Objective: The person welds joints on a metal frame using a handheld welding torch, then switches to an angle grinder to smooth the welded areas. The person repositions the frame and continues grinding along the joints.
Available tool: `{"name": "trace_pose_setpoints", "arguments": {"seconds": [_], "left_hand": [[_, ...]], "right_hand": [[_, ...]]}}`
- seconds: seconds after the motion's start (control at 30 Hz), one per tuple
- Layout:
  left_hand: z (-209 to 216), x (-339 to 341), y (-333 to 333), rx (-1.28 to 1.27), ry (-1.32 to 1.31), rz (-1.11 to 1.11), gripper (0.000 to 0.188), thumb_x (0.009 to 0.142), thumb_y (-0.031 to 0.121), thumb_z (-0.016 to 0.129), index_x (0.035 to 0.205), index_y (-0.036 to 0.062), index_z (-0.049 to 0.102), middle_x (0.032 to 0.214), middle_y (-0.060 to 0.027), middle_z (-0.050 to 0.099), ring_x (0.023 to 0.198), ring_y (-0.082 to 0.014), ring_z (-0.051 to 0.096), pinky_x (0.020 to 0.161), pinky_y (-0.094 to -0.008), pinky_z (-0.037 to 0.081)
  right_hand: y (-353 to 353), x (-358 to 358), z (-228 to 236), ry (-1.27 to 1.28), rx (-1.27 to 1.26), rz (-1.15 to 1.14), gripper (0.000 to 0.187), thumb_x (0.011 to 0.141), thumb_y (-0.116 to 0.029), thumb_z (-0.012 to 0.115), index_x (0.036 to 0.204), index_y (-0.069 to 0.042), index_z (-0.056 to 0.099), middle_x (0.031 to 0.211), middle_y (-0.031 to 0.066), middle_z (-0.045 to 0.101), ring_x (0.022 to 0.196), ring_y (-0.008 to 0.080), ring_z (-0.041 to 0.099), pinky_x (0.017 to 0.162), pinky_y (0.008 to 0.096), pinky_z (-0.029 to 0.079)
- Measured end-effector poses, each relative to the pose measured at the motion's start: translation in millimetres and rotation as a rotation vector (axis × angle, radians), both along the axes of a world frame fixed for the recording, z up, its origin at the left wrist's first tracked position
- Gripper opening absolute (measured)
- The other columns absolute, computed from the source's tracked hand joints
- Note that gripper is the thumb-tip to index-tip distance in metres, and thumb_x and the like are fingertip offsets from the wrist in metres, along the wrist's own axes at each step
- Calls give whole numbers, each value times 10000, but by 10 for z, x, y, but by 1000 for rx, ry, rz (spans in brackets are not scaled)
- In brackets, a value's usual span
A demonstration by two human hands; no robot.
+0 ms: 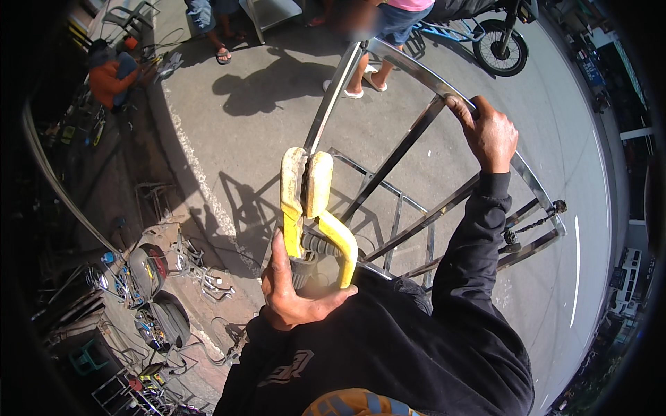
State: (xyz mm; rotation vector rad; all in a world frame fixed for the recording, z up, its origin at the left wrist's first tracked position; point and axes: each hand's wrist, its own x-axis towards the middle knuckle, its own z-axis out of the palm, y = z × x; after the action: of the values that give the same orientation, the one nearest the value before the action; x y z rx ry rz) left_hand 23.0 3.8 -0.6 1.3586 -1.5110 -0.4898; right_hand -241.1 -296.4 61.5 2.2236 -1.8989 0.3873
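Note:
My left hand (pixel 298 301) is wrapped round the lower end of a yellow tool (pixel 345 246). The tool has two blunt, scuffed halves with a dark gap between them, a curved yellow arm and a dark ribbed part; its exact kind is unclear. A bar of a welded metal frame (pixel 397 154) runs toward those halves from above; whether they touch is unclear. My right hand (pixel 491 135) grips the frame's curved outer bar, thumb on the near side. Straight bars fan inward from that curve, and the frame's lower end is partly behind my black sleeve.
Beyond the frame, a person in denim shorts (pixel 395 31) stands near a motorcycle (pixel 499 48). At the upper left another person in orange (pixel 109 76) crouches. Cables, tools and metal pieces (pixel 156 291) litter the ground at left. A road (pixel 562 208) runs along the right.

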Motion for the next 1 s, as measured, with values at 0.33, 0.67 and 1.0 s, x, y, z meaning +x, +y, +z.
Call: {"name": "trace_pose_setpoints", "arguments": {"seconds": [0.33,0.67,1.0], "left_hand": [[-2,2,-7,-19,2,-3,1287,675,315,945,1536,-189,131,1454,-420,420,1322,-444,522,1078,-468,459],[-43,-49,-40,-118,87,130,1161,641,461,951,1442,-174,401,1358,-372,502,1096,-407,677,891,-438,581],[-49,-41,-48,-171,49,94,1163,647,471,951,1444,-178,407,1387,-382,483,1096,-408,680,901,-435,581]], "right_hand": [[-21,-15,-30,0,-30,14,777,837,-841,545,837,-84,721,640,106,686,625,310,718,587,421,555],[-3,-28,-21,13,-15,10,760,861,-821,534,891,-85,720,669,114,686,651,335,710,606,442,546],[7,-14,-18,18,-2,-10,765,838,-834,554,822,-85,709,649,110,689,635,313,719,601,417,557]]}}
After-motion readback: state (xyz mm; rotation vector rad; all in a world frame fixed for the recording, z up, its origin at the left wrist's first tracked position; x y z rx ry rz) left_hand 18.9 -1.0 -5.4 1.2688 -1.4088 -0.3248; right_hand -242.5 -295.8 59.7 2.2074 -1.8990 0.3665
